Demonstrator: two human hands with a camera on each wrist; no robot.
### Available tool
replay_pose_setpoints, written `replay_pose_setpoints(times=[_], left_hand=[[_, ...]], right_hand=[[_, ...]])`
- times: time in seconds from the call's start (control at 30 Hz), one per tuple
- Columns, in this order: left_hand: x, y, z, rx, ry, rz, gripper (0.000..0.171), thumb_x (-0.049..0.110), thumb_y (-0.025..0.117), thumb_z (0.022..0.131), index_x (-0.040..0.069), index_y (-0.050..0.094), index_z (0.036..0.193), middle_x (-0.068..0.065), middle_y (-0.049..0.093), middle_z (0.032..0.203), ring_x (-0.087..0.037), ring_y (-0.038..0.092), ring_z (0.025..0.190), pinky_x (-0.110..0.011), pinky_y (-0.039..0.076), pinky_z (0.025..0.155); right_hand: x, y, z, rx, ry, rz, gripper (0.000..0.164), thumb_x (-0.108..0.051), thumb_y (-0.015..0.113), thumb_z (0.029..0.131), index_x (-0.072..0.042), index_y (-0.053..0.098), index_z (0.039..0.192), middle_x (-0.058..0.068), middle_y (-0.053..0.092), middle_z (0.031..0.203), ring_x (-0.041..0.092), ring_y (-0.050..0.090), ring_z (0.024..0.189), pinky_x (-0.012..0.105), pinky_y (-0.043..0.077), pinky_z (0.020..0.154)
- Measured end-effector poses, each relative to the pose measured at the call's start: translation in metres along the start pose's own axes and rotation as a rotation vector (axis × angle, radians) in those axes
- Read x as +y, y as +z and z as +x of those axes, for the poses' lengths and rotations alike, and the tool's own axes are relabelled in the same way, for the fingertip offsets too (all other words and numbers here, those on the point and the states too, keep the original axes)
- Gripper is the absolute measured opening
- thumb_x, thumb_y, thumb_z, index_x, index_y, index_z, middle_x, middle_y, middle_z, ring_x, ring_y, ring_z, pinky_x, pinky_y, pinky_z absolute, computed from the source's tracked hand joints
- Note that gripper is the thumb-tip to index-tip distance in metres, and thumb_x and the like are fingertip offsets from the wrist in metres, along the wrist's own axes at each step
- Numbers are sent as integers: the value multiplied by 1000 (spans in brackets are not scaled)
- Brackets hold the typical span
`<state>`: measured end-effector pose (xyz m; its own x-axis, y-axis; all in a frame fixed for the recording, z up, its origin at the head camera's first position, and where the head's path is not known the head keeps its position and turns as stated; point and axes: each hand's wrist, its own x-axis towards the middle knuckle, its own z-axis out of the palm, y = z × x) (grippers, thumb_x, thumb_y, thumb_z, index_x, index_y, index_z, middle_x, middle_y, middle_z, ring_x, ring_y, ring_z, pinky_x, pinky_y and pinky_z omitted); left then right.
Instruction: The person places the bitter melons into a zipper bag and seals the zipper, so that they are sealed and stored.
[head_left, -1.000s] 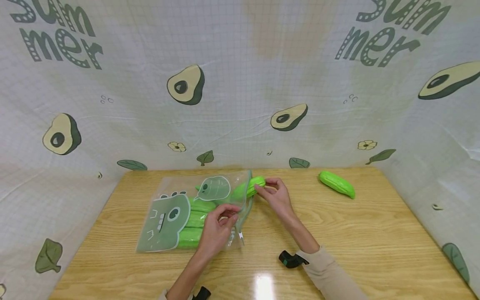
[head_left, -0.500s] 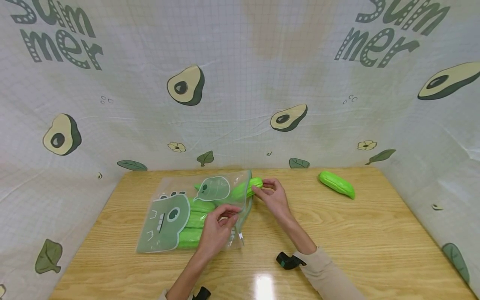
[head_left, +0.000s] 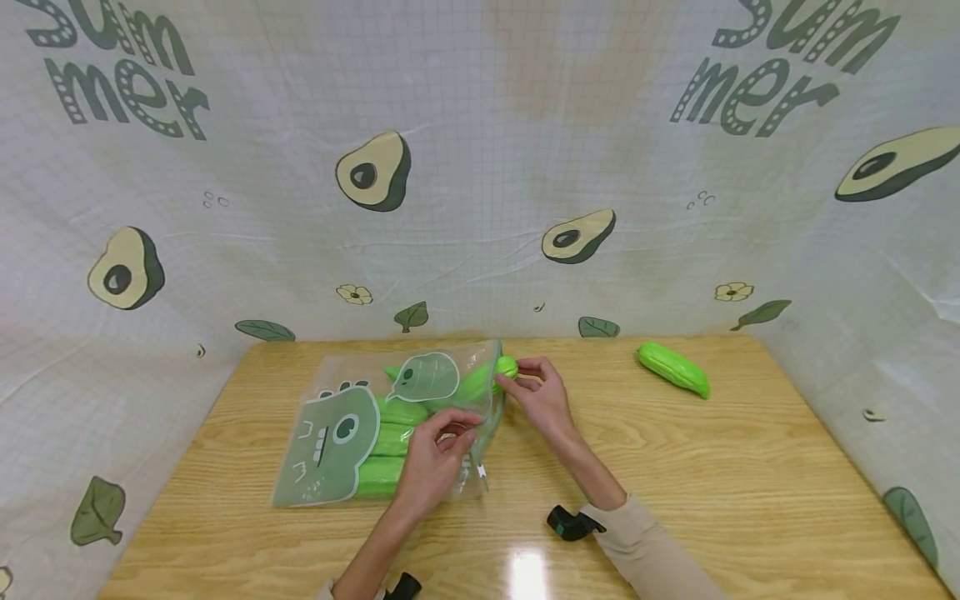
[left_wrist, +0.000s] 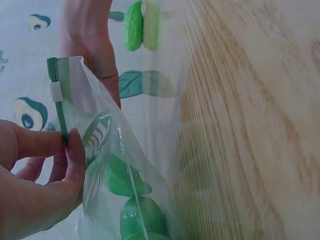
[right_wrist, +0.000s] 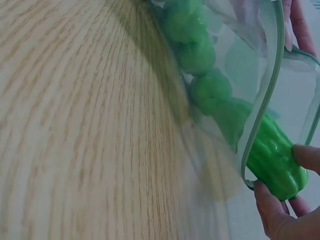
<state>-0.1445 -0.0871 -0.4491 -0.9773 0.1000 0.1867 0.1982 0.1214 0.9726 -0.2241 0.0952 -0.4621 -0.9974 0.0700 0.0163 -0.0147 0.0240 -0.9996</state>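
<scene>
Green gourd [right_wrist: 275, 155] partly inside the bag [head_left: 322, 471]

At the bag's mouth I see the right hand [head_left: 545, 396] gripping the gourd's outer end; the left hand [head_left: 437, 457] pinches the bag's green lip [left_wrist: 61, 117]; the two hands are apart; more gourds [head_left: 382, 440] lie within the bag; a loose gourd [head_left: 673, 369] sits well to its right, near the table's [head_left: 675, 492] back edge; broad wood stretches between.

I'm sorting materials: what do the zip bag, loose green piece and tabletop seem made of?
Zip bag: likely clear, shiny plastic film, being see-through and creased.
Loose green piece: perhaps glossy moulded plastic or foam, given its uniform bright colour.
Tabletop: wood or wood-look laminate, glossy, from the grain and reflected light.
</scene>
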Motion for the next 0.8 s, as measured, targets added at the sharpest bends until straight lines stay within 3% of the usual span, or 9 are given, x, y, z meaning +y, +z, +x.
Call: replay_pose_setpoints(times=[0.43, 0.63, 0.8], left_hand=[[-1, -1, 0, 8, 49, -12, 17, -11, 66, 93, -2, 72, 105, -16, 71, 105, -27, 66, 93, -25, 57, 83], [-1, -1, 0, 9, 36, -24, 17, -11, 66, 93, -1, 73, 105, -15, 71, 105, -28, 66, 95, -27, 57, 84], [0, 0, 1, 8, 19, -19, 17, -11, 66, 93, -1, 73, 104, -15, 71, 105, -29, 66, 95, -27, 57, 85]], right_hand=[[0, 10, -3, 5, -93, -9, 39, -1, 80, 87, 4, 59, 119, 19, 61, 126, 35, 66, 113, 21, 57, 85], [2, 15, -5, -13, -95, 11, 37, 4, 76, 88, 6, 58, 120, 21, 60, 126, 37, 65, 114, 21, 58, 83], [3, 19, -6, -3, -101, -3, 38, 0, 79, 87, 5, 60, 119, 20, 63, 123, 35, 66, 113, 19, 56, 82]])
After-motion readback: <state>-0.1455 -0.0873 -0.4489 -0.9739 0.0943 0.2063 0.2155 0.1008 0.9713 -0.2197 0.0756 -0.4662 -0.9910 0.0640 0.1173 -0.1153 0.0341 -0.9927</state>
